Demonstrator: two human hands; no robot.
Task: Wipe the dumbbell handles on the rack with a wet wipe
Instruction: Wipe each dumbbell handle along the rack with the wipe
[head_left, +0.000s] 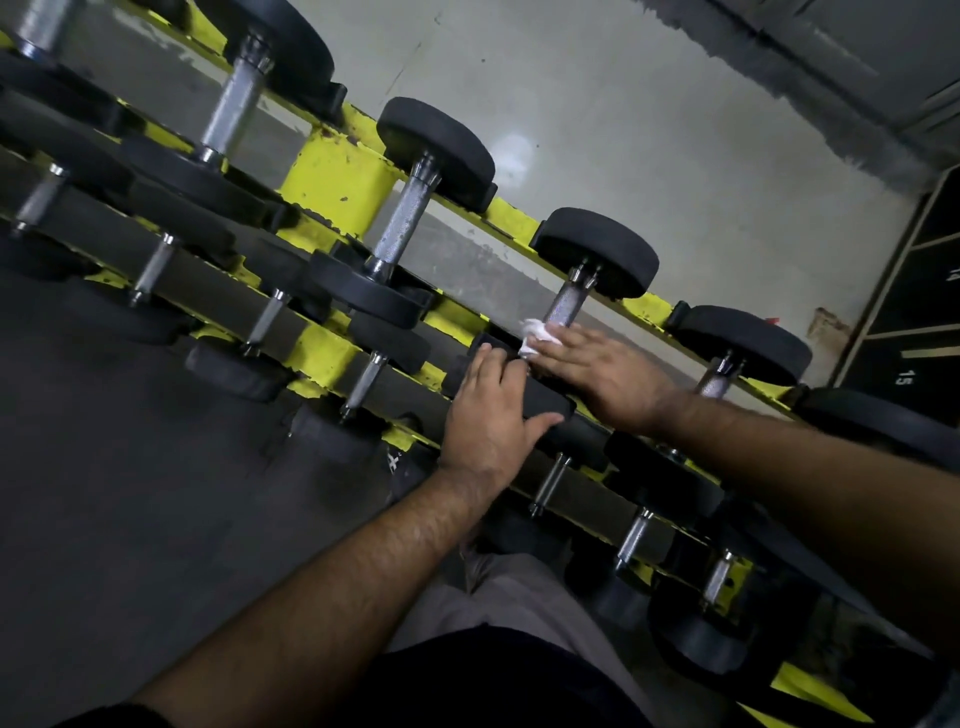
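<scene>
Legs: grey trousers (524, 587) show at the bottom, close to the rack's lower tier.
Left hand: left hand (491, 410) rests on the near black weight head (540, 400) of a top-tier dumbbell, fingers laid over its top and thumb hooked round its edge.
Right hand: right hand (597, 371) presses a crumpled white wipe (537, 335) against the lower end of that dumbbell's steel handle (566, 304); fingers bend over the wipe, holding it.
Rack: yellow rack (337, 182) runs diagonally, several dumbbells on each tier.
Neighbours: another dumbbell (410, 218) sits to the left on the same tier.
Beyond: grey floor (649, 130) lies behind the rack.
</scene>
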